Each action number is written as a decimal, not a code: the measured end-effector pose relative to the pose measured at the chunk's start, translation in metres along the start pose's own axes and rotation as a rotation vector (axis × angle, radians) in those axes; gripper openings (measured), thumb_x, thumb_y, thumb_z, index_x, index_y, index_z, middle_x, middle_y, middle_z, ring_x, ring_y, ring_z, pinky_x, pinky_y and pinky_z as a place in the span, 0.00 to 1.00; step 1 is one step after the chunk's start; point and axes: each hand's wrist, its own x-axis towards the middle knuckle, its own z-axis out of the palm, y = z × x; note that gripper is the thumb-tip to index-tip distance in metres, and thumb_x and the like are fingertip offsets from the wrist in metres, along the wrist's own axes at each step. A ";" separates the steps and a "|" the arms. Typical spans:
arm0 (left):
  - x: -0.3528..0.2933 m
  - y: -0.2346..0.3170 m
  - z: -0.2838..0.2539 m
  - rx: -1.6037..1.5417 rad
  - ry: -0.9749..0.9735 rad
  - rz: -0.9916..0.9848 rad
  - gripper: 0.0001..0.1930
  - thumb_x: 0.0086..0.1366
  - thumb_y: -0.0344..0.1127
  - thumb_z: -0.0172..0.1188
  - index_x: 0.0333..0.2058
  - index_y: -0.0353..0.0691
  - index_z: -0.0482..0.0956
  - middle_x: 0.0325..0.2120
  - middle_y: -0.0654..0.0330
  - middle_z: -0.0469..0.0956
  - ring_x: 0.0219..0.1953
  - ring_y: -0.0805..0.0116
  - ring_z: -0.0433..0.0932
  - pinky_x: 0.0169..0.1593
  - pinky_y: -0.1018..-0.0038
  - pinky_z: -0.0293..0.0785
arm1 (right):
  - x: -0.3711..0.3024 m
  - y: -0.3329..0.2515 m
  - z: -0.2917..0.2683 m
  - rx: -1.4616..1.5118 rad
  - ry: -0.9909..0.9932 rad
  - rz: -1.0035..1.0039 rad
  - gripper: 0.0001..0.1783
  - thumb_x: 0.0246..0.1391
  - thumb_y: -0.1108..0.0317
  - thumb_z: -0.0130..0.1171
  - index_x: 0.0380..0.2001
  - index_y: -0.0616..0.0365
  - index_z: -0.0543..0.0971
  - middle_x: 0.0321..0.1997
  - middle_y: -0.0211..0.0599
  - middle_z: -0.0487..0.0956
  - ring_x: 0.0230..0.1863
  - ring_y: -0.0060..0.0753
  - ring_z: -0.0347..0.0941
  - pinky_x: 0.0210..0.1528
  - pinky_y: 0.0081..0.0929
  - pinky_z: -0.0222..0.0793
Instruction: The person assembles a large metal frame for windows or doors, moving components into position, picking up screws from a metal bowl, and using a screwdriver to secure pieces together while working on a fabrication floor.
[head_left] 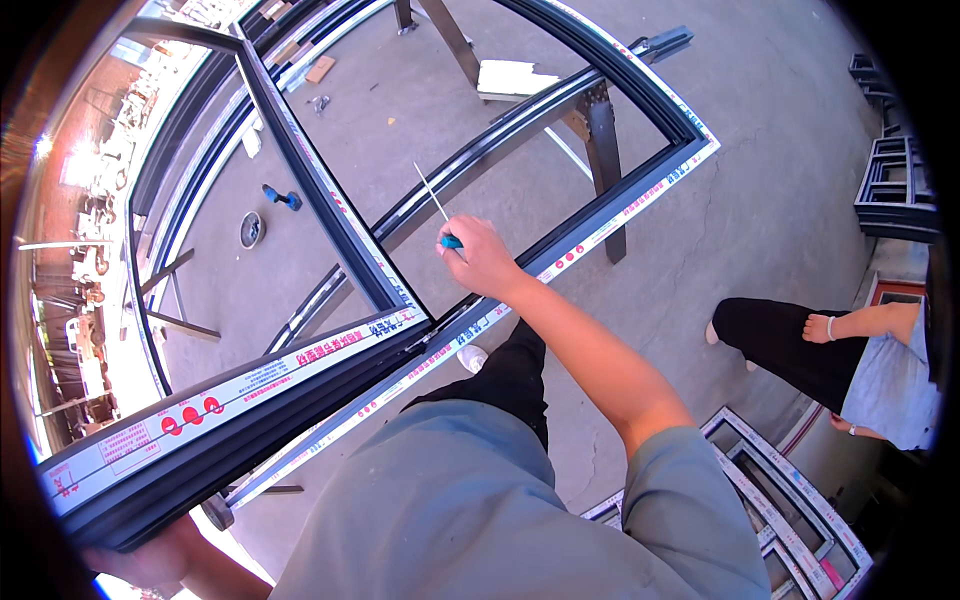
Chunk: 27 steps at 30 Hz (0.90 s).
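In my right hand [476, 256] is a screwdriver [454, 242] with a teal handle, held in closed fingers. Its thin metal shaft points up and to the left, over the opening of a large dark window frame [610, 225]. At the lower left, my left hand [150, 556] grips the underside of a dark frame bar [250, 385] near its outer end; the bar hides part of its fingers. White protective film with red print covers the bar's upper face. This bar meets the rest of the frame at a corner left of my right forearm.
Metal supports [603, 150] hold the frame above the grey floor. Below it are a small round bowl [252, 230], a blue-and-black tool [282, 197] and a white block [515, 78]. A person [860, 350] stands at right. More frames [790, 500] lie at lower right.
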 end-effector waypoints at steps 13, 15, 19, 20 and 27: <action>-0.010 -0.005 0.001 -0.422 -0.044 -0.197 0.28 0.70 0.46 0.57 0.63 0.37 0.66 0.56 0.48 0.74 0.54 0.55 0.78 0.54 0.55 0.79 | -0.049 -0.010 -0.060 -0.159 -0.467 -0.234 0.18 0.43 0.60 0.76 0.30 0.53 0.75 0.35 0.34 0.77 0.45 0.42 0.72 0.52 0.39 0.69; -0.011 -0.002 0.007 -0.541 -0.104 -0.271 0.29 0.70 0.48 0.56 0.64 0.38 0.65 0.57 0.47 0.73 0.55 0.54 0.77 0.55 0.53 0.78 | -0.055 -0.008 -0.064 -0.149 -0.425 -0.276 0.18 0.43 0.61 0.75 0.30 0.54 0.75 0.37 0.35 0.78 0.46 0.43 0.73 0.51 0.38 0.70; -0.011 -0.002 0.014 -0.682 -0.191 -0.365 0.32 0.69 0.51 0.55 0.65 0.39 0.64 0.60 0.47 0.71 0.58 0.52 0.74 0.57 0.51 0.76 | -0.062 -0.001 -0.066 -0.134 -0.333 -0.345 0.14 0.46 0.66 0.73 0.33 0.56 0.79 0.41 0.36 0.81 0.47 0.42 0.76 0.50 0.37 0.71; -0.012 -0.002 0.014 -0.712 -0.207 -0.382 0.32 0.69 0.52 0.55 0.66 0.40 0.64 0.60 0.47 0.70 0.58 0.51 0.73 0.57 0.51 0.75 | -0.061 -0.001 -0.066 -0.154 -0.342 -0.356 0.13 0.47 0.68 0.71 0.36 0.56 0.80 0.41 0.36 0.81 0.47 0.42 0.76 0.50 0.37 0.72; -0.007 -0.006 0.022 -0.859 -0.334 -0.426 0.37 0.68 0.59 0.52 0.68 0.42 0.62 0.65 0.46 0.66 0.63 0.47 0.69 0.61 0.46 0.71 | -0.056 -0.007 -0.069 -0.308 -0.423 -0.474 0.16 0.50 0.75 0.64 0.45 0.60 0.84 0.40 0.36 0.82 0.47 0.39 0.77 0.50 0.36 0.75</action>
